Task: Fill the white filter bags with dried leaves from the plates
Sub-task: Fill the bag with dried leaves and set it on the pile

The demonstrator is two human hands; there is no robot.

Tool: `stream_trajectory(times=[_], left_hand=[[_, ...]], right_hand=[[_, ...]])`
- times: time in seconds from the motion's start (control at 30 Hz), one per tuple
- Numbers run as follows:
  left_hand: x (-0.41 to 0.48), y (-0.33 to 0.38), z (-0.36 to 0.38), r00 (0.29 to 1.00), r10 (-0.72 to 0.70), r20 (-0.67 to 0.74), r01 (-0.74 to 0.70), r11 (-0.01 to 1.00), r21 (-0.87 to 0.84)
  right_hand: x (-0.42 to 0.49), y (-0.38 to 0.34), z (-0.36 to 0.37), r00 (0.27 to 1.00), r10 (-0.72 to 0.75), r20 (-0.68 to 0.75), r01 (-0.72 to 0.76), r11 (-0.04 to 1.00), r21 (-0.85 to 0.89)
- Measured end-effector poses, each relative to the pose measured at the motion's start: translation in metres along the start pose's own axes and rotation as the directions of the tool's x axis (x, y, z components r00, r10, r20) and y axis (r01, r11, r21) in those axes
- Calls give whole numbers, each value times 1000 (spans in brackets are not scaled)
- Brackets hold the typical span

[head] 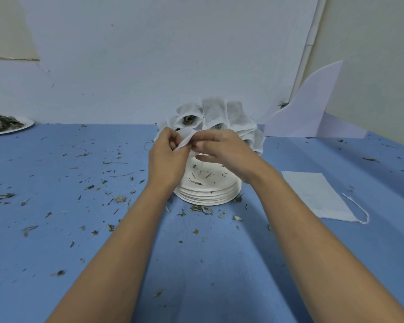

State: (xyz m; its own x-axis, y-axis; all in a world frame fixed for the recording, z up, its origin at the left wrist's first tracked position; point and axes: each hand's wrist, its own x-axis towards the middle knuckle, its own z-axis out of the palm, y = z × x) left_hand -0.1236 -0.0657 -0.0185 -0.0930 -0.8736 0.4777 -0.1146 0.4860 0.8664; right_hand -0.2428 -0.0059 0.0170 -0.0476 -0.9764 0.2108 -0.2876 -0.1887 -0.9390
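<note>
Tabletop (196, 264): blue, finely ribbed, strewn with leaf scraps and stems.
Room: pale wall (149, 54) right behind the tabletop; a white pipe (308, 47) runs up on the right; a curved white sheet (313, 113) stands below it.
Hands: left hand (167, 157) and right hand (222, 148) together pinch one white filter bag (184, 142) above the stacked plates (208, 194).
Plates: the top plate of the stack bears a few crumbs; a plate (21, 127) of dried leaves (0, 123) sits far left.
Bags: filled bags (219, 115) heaped behind the stack; a flat bag (317, 197) with a string lies to the right.
</note>
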Motion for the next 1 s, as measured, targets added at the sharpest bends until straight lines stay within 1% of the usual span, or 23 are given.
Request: stream_trajectory(times=[0.03, 0.07, 0.13, 0.2, 0.23, 0.27, 0.3, 0.33, 0.37, 0.43, 0.53, 0.57, 0.6, 0.63, 0.7, 0.73, 0.8, 0.87, 1.0], left_hand=[[1, -2, -1, 999, -17, -27, 17, 1000, -7], [2, -3, -2, 998, -32, -47, 32, 999, -15], [2, -4, -3, 995, -45, -93, 44, 999, -10], [4, -3, -5, 987, -46, -153, 46, 999, -5], [5, -3, -7, 984, -48, -173, 47, 999, -7], [6, -4, -8, 982, -49, -183, 48, 999, -10], [5, -4, -8, 981, -50, -186, 48, 999, -11], [5, -3, -8, 981, -49, -186, 49, 999, -8], [4, -3, -8, 981, -48, -187, 48, 999, -4], [4, -2, -7, 981, -46, -189, 46, 999, -5], [5, -2, -7, 981, -51, -188, 50, 999, -14], [5, -3, -6, 982, -55, -182, 53, 998, -16], [4, -3, -5, 984, -57, -171, 55, 998, -14], [3, -4, -5, 986, -57, -158, 56, 998, -9], [2, -4, -4, 990, -52, -131, 53, 999, 9], [1, -4, -3, 993, -45, -114, 47, 999, 15], [-1, -2, -1, 998, -18, -57, 19, 1000, 17], [-5, 2, 3, 999, 20, 25, -20, 1000, 15], [-9, 8, 9, 982, 62, 180, -63, 998, 3]], right_hand=[[0, 1, -1, 1000, -6, 23, 7, 1000, -17], [-1, 1, 1, 1000, -21, 13, 22, 999, -38], [0, 1, 4, 994, -70, -83, 69, 998, -14], [0, 2, 5, 982, -76, -174, 83, 996, 35], [0, 2, 5, 980, -73, -185, 67, 997, -40], [0, 4, 4, 985, -63, -160, 27, 976, -216], [-1, 6, 4, 993, -27, -111, -22, 908, -418], [-2, 9, 5, 998, 22, -63, -54, 818, -573], [-2, 11, 7, 997, 68, -33, -73, 741, -667], [-2, 16, 12, 991, 129, -20, -103, 673, -732], [0, 20, 15, 984, 178, -21, -129, 623, -772], [0, 21, 15, 982, 187, -24, -138, 624, -770], [0, 20, 15, 984, 175, -36, -143, 654, -743], [1, 19, 15, 988, 140, -71, -151, 718, -679], [1, 14, 12, 974, 27, -227, -137, 863, -487], [1, 11, 11, 951, -22, -307, -110, 906, -408], [2, 9, 10, 923, -48, -381, -79, 948, -310], [2, 12, 12, 912, -28, -409, -76, 969, -236], [5, 19, 15, 857, 38, -514, -90, 993, -76]])
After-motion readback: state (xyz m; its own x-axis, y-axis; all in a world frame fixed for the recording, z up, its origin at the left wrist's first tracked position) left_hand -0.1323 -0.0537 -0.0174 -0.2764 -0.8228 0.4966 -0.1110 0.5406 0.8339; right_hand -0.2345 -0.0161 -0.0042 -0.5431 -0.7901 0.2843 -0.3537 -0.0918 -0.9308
